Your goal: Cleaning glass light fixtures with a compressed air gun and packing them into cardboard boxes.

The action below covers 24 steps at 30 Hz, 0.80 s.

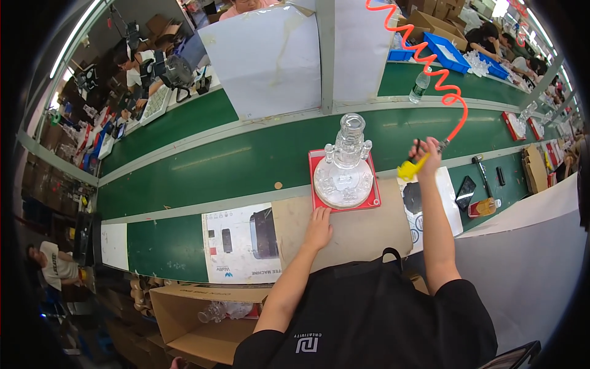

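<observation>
1. The glass piece [348, 147] stands upright in the middle of the bench, its narrow neck at the far side and its broad round base near the person. It sits in a shallow red tray [317, 202], which rests partly on a brown cardboard sheet [369, 234].
2. The left hand [319, 229] is unclenched, its fingertips touching the tray's near left corner.
3. The right hand [429, 158] grasps a yellow air gun [408, 170], to the right of the glass and apart from it; whether the trigger is pressed cannot be told.
4. For good handling, I would steady the tray with light pressure, aim the nozzle without letting it knock the glass, and hold the orange coiled hose [455, 98] clear of the tall neck.
5. Left of the cardboard, a white printed panel [239, 243] shows a dark appliance, with a blue emblem and lettering upside down to the wearer. Another printed panel [445, 209] lies to the right, partly behind the forearm.
6. The black shirt [369, 307] carries a white emblem and lettering.
7. Farther off, the water bottle [420, 86] has a green label, too small to read.
</observation>
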{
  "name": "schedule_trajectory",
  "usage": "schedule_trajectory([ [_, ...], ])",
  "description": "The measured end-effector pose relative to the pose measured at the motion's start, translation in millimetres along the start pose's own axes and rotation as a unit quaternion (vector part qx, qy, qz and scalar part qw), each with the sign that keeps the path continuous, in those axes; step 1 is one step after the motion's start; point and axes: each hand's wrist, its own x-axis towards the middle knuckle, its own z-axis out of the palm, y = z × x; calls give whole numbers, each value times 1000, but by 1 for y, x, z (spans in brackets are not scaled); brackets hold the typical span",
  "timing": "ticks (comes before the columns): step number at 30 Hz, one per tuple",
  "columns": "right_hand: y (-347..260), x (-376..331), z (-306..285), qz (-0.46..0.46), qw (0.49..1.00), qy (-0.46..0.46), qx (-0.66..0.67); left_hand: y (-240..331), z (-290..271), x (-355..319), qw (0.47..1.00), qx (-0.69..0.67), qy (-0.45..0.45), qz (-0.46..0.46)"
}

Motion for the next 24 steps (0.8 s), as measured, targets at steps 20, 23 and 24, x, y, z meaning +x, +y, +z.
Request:
schedule_trajectory([
  [20,-35,-211,-304,157,776,-50,-608,9,-4,14,996,54,-70,-26],
  [23,-31,-198,-288,86,751,-58,-653,5,-6,10,995,55,-79,-30],
  [24,-32,-192,-282,87,710,-73,-695,6,-9,10,995,56,-75,-34],
])
